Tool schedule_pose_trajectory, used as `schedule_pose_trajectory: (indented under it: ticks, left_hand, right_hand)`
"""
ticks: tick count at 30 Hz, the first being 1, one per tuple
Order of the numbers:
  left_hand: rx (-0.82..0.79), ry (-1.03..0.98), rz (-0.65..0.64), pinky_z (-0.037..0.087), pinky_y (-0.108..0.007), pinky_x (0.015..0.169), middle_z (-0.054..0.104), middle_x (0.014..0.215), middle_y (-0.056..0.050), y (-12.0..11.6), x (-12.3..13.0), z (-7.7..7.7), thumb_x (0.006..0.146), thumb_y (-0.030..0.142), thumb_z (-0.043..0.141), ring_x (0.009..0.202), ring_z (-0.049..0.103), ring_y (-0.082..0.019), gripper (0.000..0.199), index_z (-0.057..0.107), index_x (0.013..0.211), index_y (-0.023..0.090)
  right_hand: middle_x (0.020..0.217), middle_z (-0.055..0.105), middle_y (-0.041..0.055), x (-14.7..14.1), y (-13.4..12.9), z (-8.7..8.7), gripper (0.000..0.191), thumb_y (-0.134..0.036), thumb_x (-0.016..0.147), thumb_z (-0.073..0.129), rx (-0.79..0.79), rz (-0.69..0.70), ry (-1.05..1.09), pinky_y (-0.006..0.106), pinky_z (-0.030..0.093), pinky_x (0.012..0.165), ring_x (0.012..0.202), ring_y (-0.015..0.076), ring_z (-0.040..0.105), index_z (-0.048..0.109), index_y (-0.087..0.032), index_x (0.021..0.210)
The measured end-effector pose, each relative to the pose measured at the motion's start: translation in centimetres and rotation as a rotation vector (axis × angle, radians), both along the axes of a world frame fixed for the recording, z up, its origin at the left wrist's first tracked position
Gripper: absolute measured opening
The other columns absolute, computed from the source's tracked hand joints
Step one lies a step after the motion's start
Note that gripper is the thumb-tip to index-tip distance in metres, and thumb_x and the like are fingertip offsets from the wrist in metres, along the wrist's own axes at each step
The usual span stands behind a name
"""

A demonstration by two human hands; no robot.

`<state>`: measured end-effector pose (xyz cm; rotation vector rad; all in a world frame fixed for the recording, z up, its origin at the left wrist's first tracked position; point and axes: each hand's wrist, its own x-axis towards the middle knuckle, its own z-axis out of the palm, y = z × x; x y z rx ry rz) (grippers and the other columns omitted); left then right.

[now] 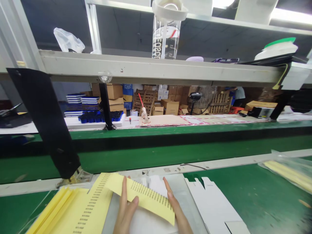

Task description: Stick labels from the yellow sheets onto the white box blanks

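A yellow strip of labels (152, 202) printed with a row of short black lines slants across the front centre. My left hand (125, 211) is closed on its left part, with the thumb in front and a finger reaching above the upper edge. At its right end my right hand (179, 211) grips it; the thumb there is hidden. Under my hands lie white pieces (157, 185) on a grey surface. Just left lies a larger yellow label sheet (95, 204), beside folded yellow sheets (53, 211). Flattened white cartons (214, 204) rest to the right.
A green conveyor belt (156, 152) runs behind the work surface. Black posts (46, 120) hold up a shelf (156, 69) with a clear bottle (167, 35). Bagged yellow sheets (290, 174) lie far right. Blue parts (99, 117), cardboard boxes (170, 107) and a person (239, 95) are beyond.
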<state>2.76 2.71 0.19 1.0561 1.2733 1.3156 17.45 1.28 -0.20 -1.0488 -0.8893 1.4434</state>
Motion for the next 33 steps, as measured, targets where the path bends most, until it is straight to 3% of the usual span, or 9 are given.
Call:
schedule_pose_trajectory:
  ticks: [4, 9, 15, 19, 24, 27, 30, 32, 33]
  left_hand:
    - [0.039, -0.108, 0.008, 0.017, -0.035, 0.108, 0.012, 0.147, -0.003, 0.5, -0.7, -0.4, 0.078, 0.052, 0.045, 0.132, 0.013, -0.026, 0.08, 0.009, 0.139, 0.017]
    - [0.033, -0.167, 0.027, 0.019, -0.04, 0.108, 0.018, 0.145, -0.006, 1.4, -1.1, -0.8, 0.078, 0.053, 0.044, 0.132, 0.015, -0.029, 0.079, 0.01, 0.139, 0.016]
    - [0.036, -0.144, 0.027, 0.014, -0.039, 0.109, 0.009, 0.147, -0.011, 1.8, -0.8, -1.3, 0.078, 0.05, 0.043, 0.133, 0.01, -0.027, 0.084, -0.001, 0.139, 0.011]
    - [0.028, -0.104, 0.033, 0.018, -0.039, 0.108, 0.019, 0.145, -0.006, 1.6, -0.9, -0.7, 0.08, 0.045, 0.046, 0.133, 0.011, -0.027, 0.08, 0.0, 0.14, 0.018]
    - [0.007, -0.077, 0.062, 0.022, -0.04, 0.107, 0.023, 0.144, -0.007, 1.1, -0.4, 0.0, 0.08, 0.043, 0.048, 0.131, 0.016, -0.028, 0.078, 0.006, 0.14, 0.017]
    - [-0.002, -0.075, 0.092, 0.023, -0.039, 0.107, 0.022, 0.144, -0.005, 0.8, -1.1, 1.4, 0.08, 0.046, 0.046, 0.131, 0.019, -0.027, 0.072, 0.013, 0.138, 0.019]
    - [0.022, -0.101, 0.155, 0.018, -0.041, 0.108, 0.017, 0.146, 0.002, 0.3, -3.1, 4.8, 0.081, 0.047, 0.044, 0.131, 0.022, -0.025, 0.066, 0.014, 0.136, 0.028]
    - [-0.019, -0.164, 0.185, 0.035, -0.041, 0.101, 0.026, 0.142, 0.009, -0.3, -4.3, 7.7, 0.077, 0.042, 0.055, 0.121, 0.04, -0.026, 0.057, 0.029, 0.127, 0.04]
    - [-0.049, -0.14, 0.145, 0.046, -0.033, 0.09, 0.031, 0.139, 0.013, -0.7, -4.6, 9.0, 0.075, 0.039, 0.059, 0.117, 0.044, -0.023, 0.053, 0.036, 0.121, 0.045]
  right_hand:
    - [0.142, 0.028, -0.0008, 0.1, -0.2, 0.2, 0.073, -0.065, 0.07, 0.048, -0.02, -0.054, 0.072, 0.033, 0.019, 0.106, 0.131, 0.0218, 0.02, 0.038, -0.025, 0.13]
    - [0.141, 0.03, -0.0044, 0.5, 1.5, 1.5, 0.057, -0.062, 0.079, 0.036, -0.1, -0.064, 0.182, 0.033, 0.011, 0.108, 0.131, 0.0175, 0.019, 0.042, -0.03, 0.126]
    - [0.116, 0.058, 0.0077, 0.1, 3.9, 1.6, 0.06, -0.062, 0.078, 0.037, -0.11, 0.084, 0.199, 0.034, 0.034, 0.092, 0.105, 0.0255, 0.051, 0.061, -0.016, 0.107]
    - [0.1, 0.063, 0.0076, -0.3, 3.9, 1.5, 0.057, -0.061, 0.077, 0.039, -0.094, 0.039, 0.146, 0.031, 0.04, 0.081, 0.089, 0.0222, 0.056, 0.064, -0.014, 0.097]
    - [0.089, 0.064, 0.0061, -0.6, 4.1, 1.7, 0.06, -0.065, 0.076, 0.036, -0.118, 0.075, 0.104, 0.03, 0.042, 0.071, 0.074, 0.0187, 0.057, 0.063, -0.014, 0.096]
    - [0.108, 0.059, 0.0057, 0.1, 3.8, 1.8, 0.058, -0.062, 0.081, 0.028, -0.02, 0.03, -0.036, 0.032, 0.037, 0.087, 0.098, 0.0213, 0.052, 0.06, -0.019, 0.104]
    - [0.116, 0.054, 0.004, 2.8, 2.7, 1.5, 0.041, -0.051, 0.084, 0.035, 0.167, -0.052, -0.412, 0.034, 0.027, 0.098, 0.113, 0.0211, 0.042, 0.057, -0.024, 0.106]
    - [0.11, 0.055, 0.0052, 5.3, 1.7, 1.0, 0.029, -0.041, 0.081, 0.044, 0.275, -0.109, -0.741, 0.039, 0.027, 0.097, 0.11, 0.0234, 0.042, 0.058, -0.024, 0.101]
    - [0.107, 0.055, 0.0059, 6.4, 1.2, 0.8, 0.025, -0.036, 0.079, 0.047, 0.309, -0.148, -0.874, 0.041, 0.028, 0.096, 0.109, 0.0245, 0.043, 0.058, -0.024, 0.098]
